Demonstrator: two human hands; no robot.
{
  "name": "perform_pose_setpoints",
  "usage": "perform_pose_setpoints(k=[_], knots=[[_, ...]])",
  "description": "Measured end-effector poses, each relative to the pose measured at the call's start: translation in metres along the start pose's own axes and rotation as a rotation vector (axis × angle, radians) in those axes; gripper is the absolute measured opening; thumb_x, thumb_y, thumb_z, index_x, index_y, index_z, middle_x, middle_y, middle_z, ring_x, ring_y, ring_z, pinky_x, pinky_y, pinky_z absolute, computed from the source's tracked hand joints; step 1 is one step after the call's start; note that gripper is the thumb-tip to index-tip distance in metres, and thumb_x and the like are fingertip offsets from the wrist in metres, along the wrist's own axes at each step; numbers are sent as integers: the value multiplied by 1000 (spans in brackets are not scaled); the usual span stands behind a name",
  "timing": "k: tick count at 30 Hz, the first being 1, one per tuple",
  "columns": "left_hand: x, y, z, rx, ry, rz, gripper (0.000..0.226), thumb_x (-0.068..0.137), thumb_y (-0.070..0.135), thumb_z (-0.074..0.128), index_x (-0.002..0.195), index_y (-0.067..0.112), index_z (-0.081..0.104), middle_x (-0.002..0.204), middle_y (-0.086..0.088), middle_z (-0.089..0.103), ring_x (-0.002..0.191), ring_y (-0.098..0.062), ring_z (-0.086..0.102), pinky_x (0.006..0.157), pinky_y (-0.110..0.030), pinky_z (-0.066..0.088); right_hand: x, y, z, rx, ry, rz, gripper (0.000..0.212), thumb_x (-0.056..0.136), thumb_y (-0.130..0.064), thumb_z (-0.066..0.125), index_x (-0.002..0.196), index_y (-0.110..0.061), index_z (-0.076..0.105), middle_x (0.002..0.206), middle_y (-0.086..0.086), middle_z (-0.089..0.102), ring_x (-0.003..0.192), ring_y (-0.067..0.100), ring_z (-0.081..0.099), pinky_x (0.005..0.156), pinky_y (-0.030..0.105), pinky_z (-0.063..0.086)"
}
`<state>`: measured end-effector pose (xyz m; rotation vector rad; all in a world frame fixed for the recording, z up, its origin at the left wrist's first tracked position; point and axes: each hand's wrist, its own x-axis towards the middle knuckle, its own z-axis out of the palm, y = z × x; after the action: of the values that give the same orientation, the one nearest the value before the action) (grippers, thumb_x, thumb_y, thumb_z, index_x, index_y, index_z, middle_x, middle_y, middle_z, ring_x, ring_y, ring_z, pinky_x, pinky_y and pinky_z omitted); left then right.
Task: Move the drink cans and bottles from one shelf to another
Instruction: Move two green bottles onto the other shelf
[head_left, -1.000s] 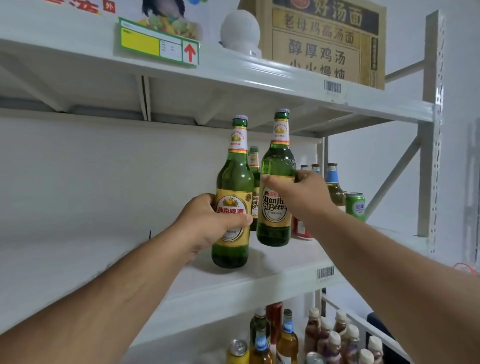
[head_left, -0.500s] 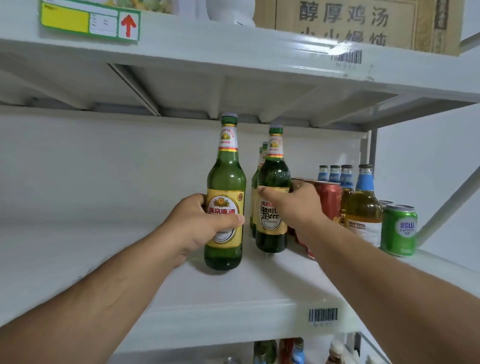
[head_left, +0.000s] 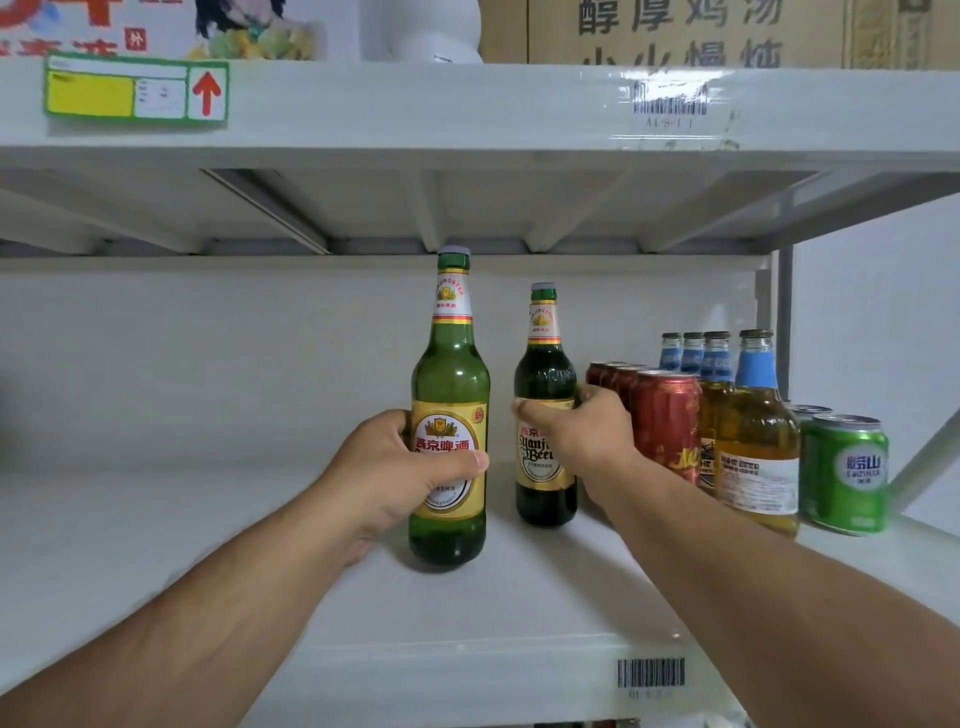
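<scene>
Two tall green glass beer bottles upright on the white shelf (head_left: 156, 519), one in each hand. Left hand (head_left: 395, 467) wrapped round the belly of the nearer bottle (head_left: 450, 374), thumb across the yellow label, fingers hidden behind the glass. Right hand (head_left: 582, 431) curled round the farther, darker bottle (head_left: 543, 374) at the top of its label, just beside a row of red cans (head_left: 667, 415). Beyond those, amber bottles with blue necks (head_left: 756, 441) and green cans (head_left: 844, 473) at the right end.

Likely full, so fairly heavy for their width; rigid, smooth, breakable if knocked or dropped. Probably slippery over the glossy labels. Best held low on the wide body, as now, rather than by the thin neck. Tall and narrow, hence easy to tip against the neighbouring cans when set down or drawn out.
</scene>
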<state>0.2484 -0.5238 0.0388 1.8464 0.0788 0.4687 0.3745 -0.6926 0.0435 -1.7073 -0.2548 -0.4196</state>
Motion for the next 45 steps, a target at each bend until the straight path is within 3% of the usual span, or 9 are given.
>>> perform_pose_setpoints(k=[6,13,22,28,35,40,43,45], knots=[[3,-1,-1,-2,2,0,49,64,25,96,108,22,74,99,1,81,94,-21,77,93,-46,61,4,6,1,14,-10,5,30,72,-35,88,89,-27,64,90,-3,72,80,18,69,71,35,54],[3,-6,2,-5,-9,-10,52,64,27,96,110,23,73,101,2,81,96,-21,77,94,-46,61,4,8,1,18,-22,-2,37,75,-35,86,103,-20,68,92,-2,73,87,21,71,79,38,58],[2,-7,7,-6,-13,-12,49,65,26,95,109,23,73,99,3,81,94,-19,77,92,-44,61,5,9,4,45,-33,8,32,76,-35,85,100,-24,66,93,-3,73,91,22,71,84,44,58],[4,-8,11,6,-16,-17,56,60,31,95,111,23,73,101,3,81,96,-20,77,94,-46,61,4,8,5,39,-33,27,39,77,-35,84,109,-22,66,98,-2,73,96,24,70,89,48,56],[6,-8,16,14,-14,-26,52,67,29,94,113,23,71,105,1,79,98,-21,75,94,-46,61,3,3,1,23,-51,50,41,76,-37,85,108,-21,65,98,-2,72,97,25,70,86,46,57],[8,-5,21,-10,-4,-36,48,67,25,94,110,21,72,103,-1,80,97,-23,76,94,-47,61,-13,-9,-11,-79,-58,55,48,85,-38,76,122,-15,55,111,4,68,102,27,67,80,40,55],[10,-2,29,-31,-17,-42,45,69,23,94,109,20,71,104,-2,79,98,-24,75,94,-47,60,-35,-17,-31,-159,-114,-2,45,92,-33,70,130,-15,53,115,3,65,94,17,58,70,25,50],[12,0,37,-38,-33,-43,45,70,22,94,109,20,70,105,-2,79,99,-24,75,95,-47,60,-47,-19,-48,-258,-150,-60,59,95,-34,67,145,-12,45,132,5,60,109,17,56,83,27,48]])
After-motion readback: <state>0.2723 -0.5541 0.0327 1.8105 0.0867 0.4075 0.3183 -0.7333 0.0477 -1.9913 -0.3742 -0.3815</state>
